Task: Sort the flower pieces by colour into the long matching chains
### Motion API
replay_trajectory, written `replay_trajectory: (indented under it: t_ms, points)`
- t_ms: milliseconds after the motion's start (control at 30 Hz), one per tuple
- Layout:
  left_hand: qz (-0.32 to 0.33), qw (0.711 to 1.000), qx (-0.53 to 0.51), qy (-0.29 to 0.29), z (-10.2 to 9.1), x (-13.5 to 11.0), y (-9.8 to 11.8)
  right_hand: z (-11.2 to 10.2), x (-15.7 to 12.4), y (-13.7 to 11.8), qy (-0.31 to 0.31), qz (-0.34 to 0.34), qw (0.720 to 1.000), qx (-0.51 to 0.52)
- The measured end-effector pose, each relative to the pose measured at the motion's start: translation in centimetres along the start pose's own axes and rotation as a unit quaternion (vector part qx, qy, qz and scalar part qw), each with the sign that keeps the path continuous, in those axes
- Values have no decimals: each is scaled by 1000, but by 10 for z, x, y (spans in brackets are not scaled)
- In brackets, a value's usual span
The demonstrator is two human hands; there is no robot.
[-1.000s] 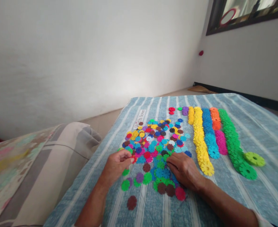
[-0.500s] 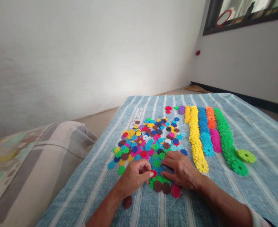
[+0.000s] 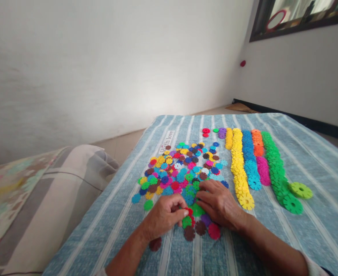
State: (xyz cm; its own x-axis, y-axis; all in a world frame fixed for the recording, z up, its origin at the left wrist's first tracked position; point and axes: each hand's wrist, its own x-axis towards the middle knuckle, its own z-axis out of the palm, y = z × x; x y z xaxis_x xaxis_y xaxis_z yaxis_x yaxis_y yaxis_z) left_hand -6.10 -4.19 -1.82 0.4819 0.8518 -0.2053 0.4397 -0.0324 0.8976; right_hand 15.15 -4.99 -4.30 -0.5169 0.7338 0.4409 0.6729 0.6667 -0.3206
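Note:
My left hand (image 3: 166,213) pinches red notched plastic discs (image 3: 190,211) between thumb and fingers, at the near edge of a loose mixed-colour disc pile (image 3: 182,175). To its right, my right hand (image 3: 221,203) lies palm down with its fingers over the pile, nothing seen held in them. A green disc (image 3: 198,210) touches its fingertips, and the thumb is partly hidden. Just in front of the hands are brown discs (image 3: 200,227), a purple disc (image 3: 206,219) and a crimson disc (image 3: 214,231).
Rows of overlapping discs stand at the right: a yellow row (image 3: 238,165), a blue row (image 3: 247,147), an orange row (image 3: 256,142), a magenta row (image 3: 262,170) and a green row (image 3: 274,168). A striped cloth (image 3: 99,237) covers the table. A fabric-covered seat (image 3: 53,199) is at left.
More red shows at my left fingertips. My right fingers have drawn slightly together, and the green and brown discs between and before the hands have shifted, uncovering a purple disc.

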Motion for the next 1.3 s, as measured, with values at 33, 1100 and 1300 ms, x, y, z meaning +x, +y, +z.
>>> replay_trajectory:
  t_ms: [33, 1100, 1300]
  points:
    - [-8, 1000, 7, -17, 0, -1, 1, -1, 0, -3, -14, -18, 1000, 20]
    - [-7, 988, -21, 150, -7, 11, -5, 15, 3, -31, -17, 32, 987, 157]
    - [2, 989, -48, 139, -2, 14, -2, 12, 8, -17, 110, 139, 923, 341]
